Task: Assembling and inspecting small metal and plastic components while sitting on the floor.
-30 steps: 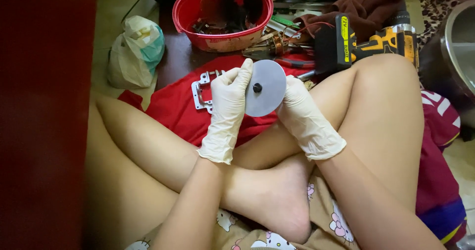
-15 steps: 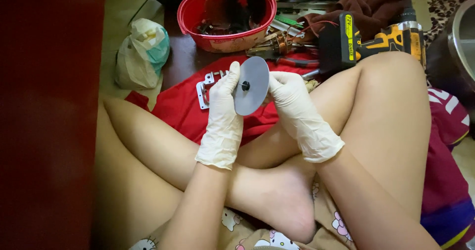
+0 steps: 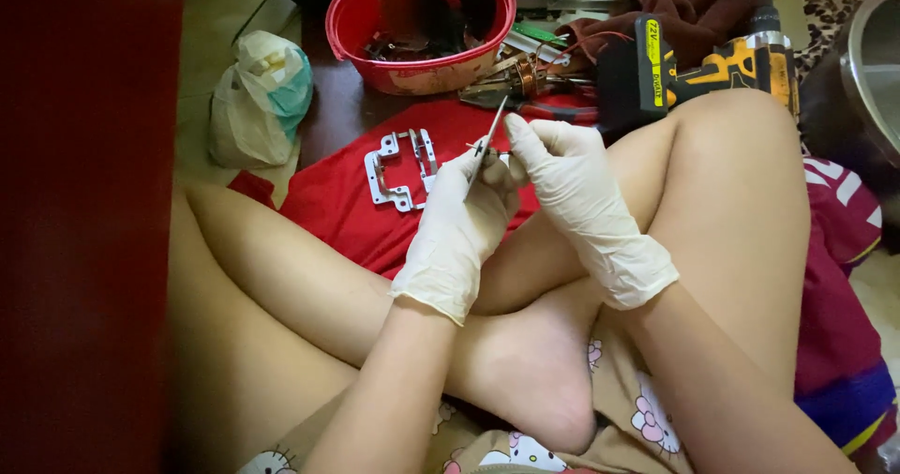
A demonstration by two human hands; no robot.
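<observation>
Both my hands wear white gloves and meet above my crossed legs. Between them is a thin grey disc [image 3: 488,139], now seen edge-on as a narrow sliver. My left hand [image 3: 457,219] pinches its lower part near the middle. My right hand [image 3: 572,193] holds it from the right side, fingers curled beside the left thumb. Just behind my hands a silver metal bracket [image 3: 398,167] lies on a red cloth [image 3: 347,207].
A red plastic bowl [image 3: 422,73] with dark parts stands at the back. A yellow and black cordless drill [image 3: 712,66] lies at the right, pliers [image 3: 511,85] near it. A white plastic bag [image 3: 258,99] sits left. A metal pot [image 3: 858,71] is at far right.
The disc has been turned from facing me flat to edge-on, and my hands have closed in around it.
</observation>
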